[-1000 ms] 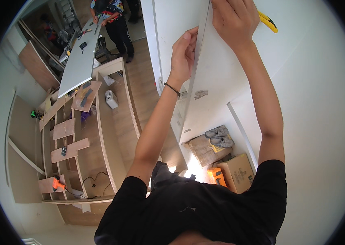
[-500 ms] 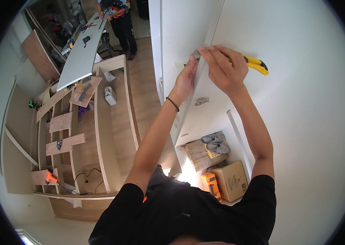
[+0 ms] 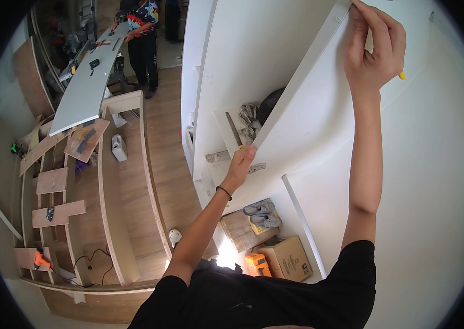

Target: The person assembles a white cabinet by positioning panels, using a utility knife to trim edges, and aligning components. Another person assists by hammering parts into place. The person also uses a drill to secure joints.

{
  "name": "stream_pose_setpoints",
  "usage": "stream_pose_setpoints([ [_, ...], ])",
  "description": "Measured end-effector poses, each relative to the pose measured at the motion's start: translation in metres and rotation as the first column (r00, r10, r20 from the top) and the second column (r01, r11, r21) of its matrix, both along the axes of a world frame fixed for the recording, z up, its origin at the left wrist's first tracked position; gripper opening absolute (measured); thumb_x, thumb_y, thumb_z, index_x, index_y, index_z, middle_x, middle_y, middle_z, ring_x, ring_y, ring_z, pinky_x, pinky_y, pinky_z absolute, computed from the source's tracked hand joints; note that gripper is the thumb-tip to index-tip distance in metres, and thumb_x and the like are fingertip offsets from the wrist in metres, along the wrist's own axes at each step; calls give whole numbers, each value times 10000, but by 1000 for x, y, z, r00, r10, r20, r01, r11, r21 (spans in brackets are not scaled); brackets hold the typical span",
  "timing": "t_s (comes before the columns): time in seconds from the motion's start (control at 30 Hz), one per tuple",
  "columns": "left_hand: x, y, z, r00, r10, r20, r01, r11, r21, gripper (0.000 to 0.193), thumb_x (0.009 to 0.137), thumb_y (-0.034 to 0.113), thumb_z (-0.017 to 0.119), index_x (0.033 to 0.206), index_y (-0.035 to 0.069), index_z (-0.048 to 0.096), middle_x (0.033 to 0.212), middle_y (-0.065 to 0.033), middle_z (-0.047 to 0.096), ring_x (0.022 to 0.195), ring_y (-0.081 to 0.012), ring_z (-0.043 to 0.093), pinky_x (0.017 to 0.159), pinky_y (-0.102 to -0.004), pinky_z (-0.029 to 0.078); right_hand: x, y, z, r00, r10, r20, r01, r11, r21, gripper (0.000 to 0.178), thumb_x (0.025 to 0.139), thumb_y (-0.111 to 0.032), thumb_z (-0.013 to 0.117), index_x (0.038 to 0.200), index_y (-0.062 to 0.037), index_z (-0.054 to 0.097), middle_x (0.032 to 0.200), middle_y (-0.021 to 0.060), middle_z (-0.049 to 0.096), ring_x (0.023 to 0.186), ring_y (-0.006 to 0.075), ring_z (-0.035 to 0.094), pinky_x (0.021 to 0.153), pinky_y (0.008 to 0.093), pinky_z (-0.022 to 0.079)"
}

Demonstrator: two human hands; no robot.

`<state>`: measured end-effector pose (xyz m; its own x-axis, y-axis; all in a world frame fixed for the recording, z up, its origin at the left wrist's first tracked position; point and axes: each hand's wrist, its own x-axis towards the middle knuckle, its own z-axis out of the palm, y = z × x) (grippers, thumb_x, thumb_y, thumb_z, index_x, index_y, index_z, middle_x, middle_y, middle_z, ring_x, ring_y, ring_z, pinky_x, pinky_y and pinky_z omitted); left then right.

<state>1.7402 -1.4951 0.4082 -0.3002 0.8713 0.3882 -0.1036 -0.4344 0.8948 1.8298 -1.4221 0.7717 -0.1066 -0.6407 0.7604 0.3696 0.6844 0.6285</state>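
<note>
A tall white cabinet door (image 3: 304,74) stands ajar before me, its long edge slanting from upper right to lower middle. My left hand (image 3: 239,166) grips the lower part of that edge, thumb on the rim. High on the same edge is my right hand (image 3: 375,52), its fingers pinched at the top. A yellow utility knife (image 3: 401,75) is in the right hand, mostly hidden; only its yellow end shows. Behind the door, a long thin tool like a file (image 3: 233,127) lies on a shelf by my left hand, beside a crumpled grey cloth (image 3: 248,118).
Below are a cardboard box (image 3: 288,259), grey shoes (image 3: 265,213) and an orange case (image 3: 257,265). To the left stands a wooden frame (image 3: 120,230) with an orange drill (image 3: 41,259) on it. Beyond, another person (image 3: 143,41) works at a long white board (image 3: 86,82).
My right hand has moved up and right along the door edge; my left has slid down it. The door gap looks wider, showing the shelf. My view has shifted right.
</note>
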Motion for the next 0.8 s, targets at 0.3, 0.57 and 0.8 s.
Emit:
stream_pose_setpoints([
  [0.3, 11, -7, 21, 999, 16, 37, -17, 999, 38, 478, 870, 237, 786, 1216, -53, 629, 930, -57, 724, 778, -74, 602, 717, -242, 511, -4, 6, -17, 996, -89, -28, 89, 996, 28, 244, 813, 115, 647, 1001, -21, 721, 827, 71, 621, 747, 187, 549, 640, 274, 429],
  [0.57, 14, -4, 25, 994, 24, 111, -17, 998, -62, 414, 850, 157, 802, 1198, -22, 666, 906, -43, 738, 780, -46, 608, 721, -224, 516, 4, 9, -49, 990, -142, 5, 142, 990, -17, 326, 747, 130, 694, 990, -79, 753, 830, 7, 642, 772, 137, 545, 612, 230, 419],
  [0.8, 15, -5, 24, 993, 30, 114, -27, 999, -28, 375, 869, 131, 776, 1196, -16, 666, 926, -52, 746, 828, -61, 641, 756, -230, 520, 5, 3, -91, 990, -120, 76, 126, 989, -75, 369, 742, 135, 685, 1009, -106, 762, 868, -19, 646, 821, 125, 546, 680, 221, 425],
])
